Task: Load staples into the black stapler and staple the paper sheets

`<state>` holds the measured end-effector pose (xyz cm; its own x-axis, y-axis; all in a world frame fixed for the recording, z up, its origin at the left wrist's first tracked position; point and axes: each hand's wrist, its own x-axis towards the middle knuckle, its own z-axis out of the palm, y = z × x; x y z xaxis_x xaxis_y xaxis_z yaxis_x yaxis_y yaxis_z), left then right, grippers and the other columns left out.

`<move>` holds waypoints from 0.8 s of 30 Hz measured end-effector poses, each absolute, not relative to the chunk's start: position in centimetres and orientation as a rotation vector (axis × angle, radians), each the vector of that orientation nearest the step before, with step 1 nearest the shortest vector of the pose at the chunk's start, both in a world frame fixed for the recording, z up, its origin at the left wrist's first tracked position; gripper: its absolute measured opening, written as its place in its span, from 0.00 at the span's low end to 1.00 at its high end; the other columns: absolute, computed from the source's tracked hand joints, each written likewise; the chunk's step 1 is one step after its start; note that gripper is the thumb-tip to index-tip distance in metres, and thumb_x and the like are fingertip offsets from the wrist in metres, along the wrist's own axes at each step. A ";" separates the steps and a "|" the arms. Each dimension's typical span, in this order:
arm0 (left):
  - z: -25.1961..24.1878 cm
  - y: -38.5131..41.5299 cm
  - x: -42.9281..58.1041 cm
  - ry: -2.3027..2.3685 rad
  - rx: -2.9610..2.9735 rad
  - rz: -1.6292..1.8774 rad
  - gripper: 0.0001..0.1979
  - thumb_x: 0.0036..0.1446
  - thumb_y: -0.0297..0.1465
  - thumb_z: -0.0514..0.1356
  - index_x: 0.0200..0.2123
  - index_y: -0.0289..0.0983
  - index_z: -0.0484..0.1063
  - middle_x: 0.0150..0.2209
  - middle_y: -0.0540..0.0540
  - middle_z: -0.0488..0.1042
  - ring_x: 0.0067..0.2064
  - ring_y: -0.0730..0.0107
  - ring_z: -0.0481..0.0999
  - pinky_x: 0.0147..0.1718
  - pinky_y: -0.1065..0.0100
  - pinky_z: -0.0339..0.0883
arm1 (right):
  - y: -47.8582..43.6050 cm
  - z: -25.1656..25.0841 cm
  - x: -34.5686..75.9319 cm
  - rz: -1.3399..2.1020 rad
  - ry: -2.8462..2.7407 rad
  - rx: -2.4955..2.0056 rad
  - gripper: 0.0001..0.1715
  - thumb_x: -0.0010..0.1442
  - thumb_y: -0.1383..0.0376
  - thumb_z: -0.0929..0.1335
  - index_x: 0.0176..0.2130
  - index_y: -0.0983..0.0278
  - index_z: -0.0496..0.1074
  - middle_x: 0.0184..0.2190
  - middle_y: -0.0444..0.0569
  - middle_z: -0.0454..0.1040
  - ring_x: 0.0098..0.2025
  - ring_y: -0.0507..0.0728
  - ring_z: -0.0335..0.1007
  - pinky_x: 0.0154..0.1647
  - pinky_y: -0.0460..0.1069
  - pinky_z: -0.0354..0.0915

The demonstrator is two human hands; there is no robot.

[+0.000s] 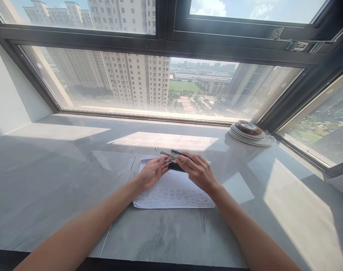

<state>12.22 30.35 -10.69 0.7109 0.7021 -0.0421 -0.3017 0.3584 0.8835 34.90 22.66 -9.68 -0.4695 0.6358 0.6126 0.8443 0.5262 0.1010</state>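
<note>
Above a stack of paper [171, 197], my right hand [201, 171] grips a black and silver stapler [177, 165]. Its top is swung up, showing the metal magazine. My left hand [153, 171] is at the stapler's left end, fingers pinched around a small silvery strip of staples [169, 159]; the fingers partly cover it. Rows of short staple-like marks run across the lower half of the top sheet. Just beyond the paper, two small staple strips [157, 148] lie on the grey countertop [75, 188].
A pile of plates [249, 132] stands at the back right by the window corner. Dark window frames [126, 41] border the counter at the back and right. A white wall [13, 94] closes off the left side. Bright sunlight patches fall across the counter.
</note>
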 end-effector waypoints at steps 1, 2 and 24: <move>-10.6 30.3 12.2 0.450 1.009 0.677 0.18 0.67 0.41 0.61 0.53 0.38 0.77 0.58 0.39 0.75 0.61 0.55 0.73 0.63 0.53 0.65 | 22.6 -9.6 34.9 -0.530 -2.247 -1.209 0.27 0.71 0.74 0.61 0.64 0.57 0.68 0.58 0.50 0.76 0.66 0.64 0.65 0.58 0.61 0.67; -10.7 30.3 12.3 0.447 1.009 0.675 0.17 0.67 0.41 0.61 0.53 0.38 0.77 0.58 0.39 0.75 0.61 0.56 0.73 0.64 0.54 0.64 | 22.6 -9.5 34.8 -0.514 -2.246 -1.211 0.26 0.71 0.74 0.61 0.64 0.56 0.68 0.57 0.51 0.76 0.65 0.64 0.65 0.58 0.61 0.67; -10.0 27.8 11.5 0.615 2.166 1.286 0.05 0.61 0.36 0.67 0.40 0.45 0.80 0.40 0.45 0.84 0.44 0.56 0.84 0.48 0.55 0.77 | 22.8 -9.7 35.9 0.263 -2.036 -1.174 0.37 0.52 0.44 0.77 0.55 0.58 0.73 0.47 0.54 0.76 0.50 0.64 0.69 0.50 0.58 0.69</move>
